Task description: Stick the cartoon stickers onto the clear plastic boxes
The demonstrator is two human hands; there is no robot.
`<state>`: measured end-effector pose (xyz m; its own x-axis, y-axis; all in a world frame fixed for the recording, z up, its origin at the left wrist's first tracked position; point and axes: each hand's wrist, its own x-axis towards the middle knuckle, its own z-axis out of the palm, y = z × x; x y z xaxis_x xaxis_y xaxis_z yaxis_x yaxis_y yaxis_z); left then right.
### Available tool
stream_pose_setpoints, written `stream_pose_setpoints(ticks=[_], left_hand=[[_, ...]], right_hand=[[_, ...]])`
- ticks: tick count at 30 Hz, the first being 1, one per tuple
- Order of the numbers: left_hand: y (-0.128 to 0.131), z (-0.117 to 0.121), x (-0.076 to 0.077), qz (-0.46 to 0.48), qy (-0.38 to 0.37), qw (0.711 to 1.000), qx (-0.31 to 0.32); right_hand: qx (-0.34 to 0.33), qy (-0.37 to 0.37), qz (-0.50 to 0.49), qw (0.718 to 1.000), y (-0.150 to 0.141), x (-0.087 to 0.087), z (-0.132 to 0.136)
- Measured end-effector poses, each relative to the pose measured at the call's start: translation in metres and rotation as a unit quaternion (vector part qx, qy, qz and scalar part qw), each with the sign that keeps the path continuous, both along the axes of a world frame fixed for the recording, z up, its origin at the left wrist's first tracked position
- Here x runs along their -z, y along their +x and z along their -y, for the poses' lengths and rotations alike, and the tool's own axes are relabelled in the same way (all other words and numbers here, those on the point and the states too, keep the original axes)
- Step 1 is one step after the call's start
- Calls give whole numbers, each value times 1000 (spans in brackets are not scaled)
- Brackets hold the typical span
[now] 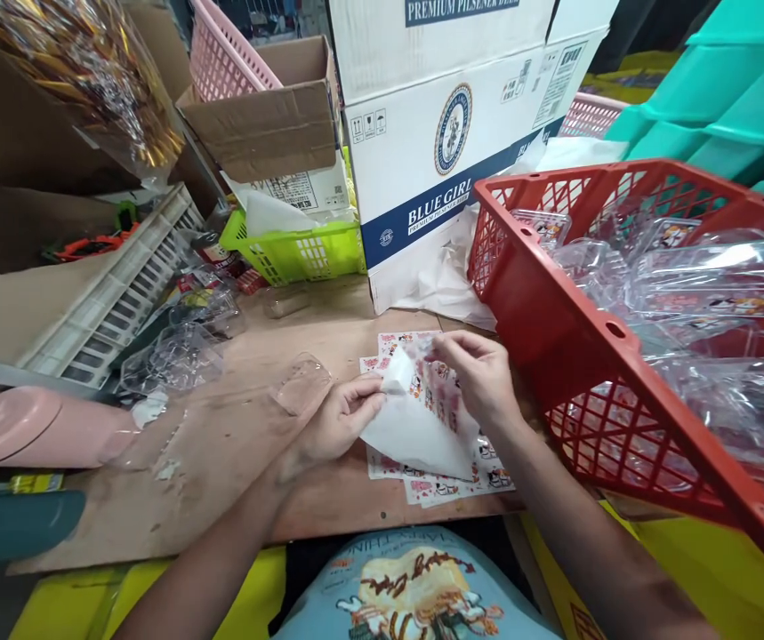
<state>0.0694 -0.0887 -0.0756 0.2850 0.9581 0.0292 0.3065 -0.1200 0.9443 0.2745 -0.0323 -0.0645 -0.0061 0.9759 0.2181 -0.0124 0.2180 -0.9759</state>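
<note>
My left hand (348,411) pinches the edge of a white backing paper (414,440), whose upper end curls back on itself. Beneath and beside it lie several sticker sheets (494,480) printed with small cats and pink marks. At the far side of the paper, my right hand (478,372) has thumb and forefinger closed on a thin see-through piece, which looks like a clear sticker; its outline is hard to make out. A clear plastic lid or tray (300,384) rests on the table to the left of my left hand.
A red basket (555,329) of clear plastic boxes stands at the right. Behind are a white beer carton (414,160) and a lime green basket (301,253). On the left lie a pink bottle-like container (35,427) and loose clear packaging (174,360) on the wooden table (235,484).
</note>
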Motion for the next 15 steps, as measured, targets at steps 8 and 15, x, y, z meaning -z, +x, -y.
stream_pose_setpoints(ticks=[8, 15], left_hand=[[26, -20, -16, 183, -55, 977, -92], [56, -16, -8, 369, -41, 912, -172]], right_hand=[[79, 294, 207, 930, 14, 0, -3], [-51, 46, 31, 997, -5, 19, 23]])
